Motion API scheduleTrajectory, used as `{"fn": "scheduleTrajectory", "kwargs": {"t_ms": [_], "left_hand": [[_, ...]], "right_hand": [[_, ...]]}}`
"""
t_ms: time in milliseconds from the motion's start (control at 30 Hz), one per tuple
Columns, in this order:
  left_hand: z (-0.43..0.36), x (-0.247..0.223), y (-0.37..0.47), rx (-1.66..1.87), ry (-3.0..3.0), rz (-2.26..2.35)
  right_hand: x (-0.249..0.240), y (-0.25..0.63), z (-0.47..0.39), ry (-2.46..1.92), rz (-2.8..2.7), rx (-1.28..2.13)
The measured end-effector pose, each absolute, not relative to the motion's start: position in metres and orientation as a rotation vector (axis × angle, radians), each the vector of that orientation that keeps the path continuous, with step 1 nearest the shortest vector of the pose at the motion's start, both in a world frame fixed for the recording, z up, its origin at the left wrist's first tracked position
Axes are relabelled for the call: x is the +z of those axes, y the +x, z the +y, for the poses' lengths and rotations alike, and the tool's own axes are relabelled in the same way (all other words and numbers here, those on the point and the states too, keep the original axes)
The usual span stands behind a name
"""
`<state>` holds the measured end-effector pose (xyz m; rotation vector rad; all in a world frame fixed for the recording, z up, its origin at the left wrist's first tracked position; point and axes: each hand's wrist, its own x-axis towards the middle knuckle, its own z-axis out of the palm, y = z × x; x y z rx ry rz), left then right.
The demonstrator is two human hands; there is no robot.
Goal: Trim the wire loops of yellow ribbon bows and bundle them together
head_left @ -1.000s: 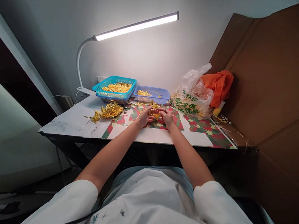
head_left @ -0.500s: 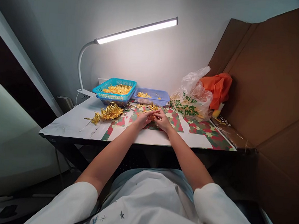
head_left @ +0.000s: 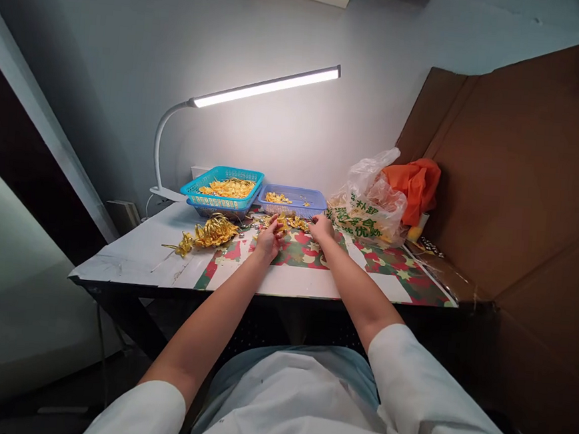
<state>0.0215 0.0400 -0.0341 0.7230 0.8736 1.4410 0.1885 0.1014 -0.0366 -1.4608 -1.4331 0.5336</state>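
My left hand (head_left: 269, 241) is closed in a pinch on a shiny gold flower piece (head_left: 282, 224), held just above the table. To its right, my right hand (head_left: 323, 228) is also closed, its fingertips at a small dark thin thing too small to name. Between the hands, loose gold pieces (head_left: 297, 224) lie on the patterned sheet. A bunch of gold metallic flowers (head_left: 215, 230) rests on the table left of my left hand.
A turquoise basket (head_left: 220, 201) and a lilac basket (head_left: 294, 211) with gold pieces stand at the back. A clip lamp (head_left: 269, 87) hangs over them. A printed plastic bag (head_left: 364, 213), an orange cloth (head_left: 415, 187) and a tall cardboard sheet (head_left: 518, 168) are on the right.
My hands, together before, have moved apart. The left keeps the gold piece, while the right has gone right and away from me. The camera view has tilted up a little.
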Motion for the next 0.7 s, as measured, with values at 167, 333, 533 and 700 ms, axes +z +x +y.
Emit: {"fn": "scheduleTrajectory", "kwargs": {"t_ms": [167,333,533,700], "left_hand": [[0.038,-0.037,0.029,1.422,0.786,0.974],[0.038,-0.041,0.037,1.321,0.838,1.017],[0.036,-0.04,0.037,1.226,0.897,0.983],[0.033,-0.039,0.036,1.208,0.938,0.861]], "right_hand": [[-0.032,0.183,0.088,-1.411,-1.479,0.491],[-0.026,0.181,0.061,-1.283,-1.564,0.442],[-0.033,0.17,0.033,-1.086,-1.582,0.46],[-0.038,0.169,0.027,-1.033,-1.534,0.503]]}}
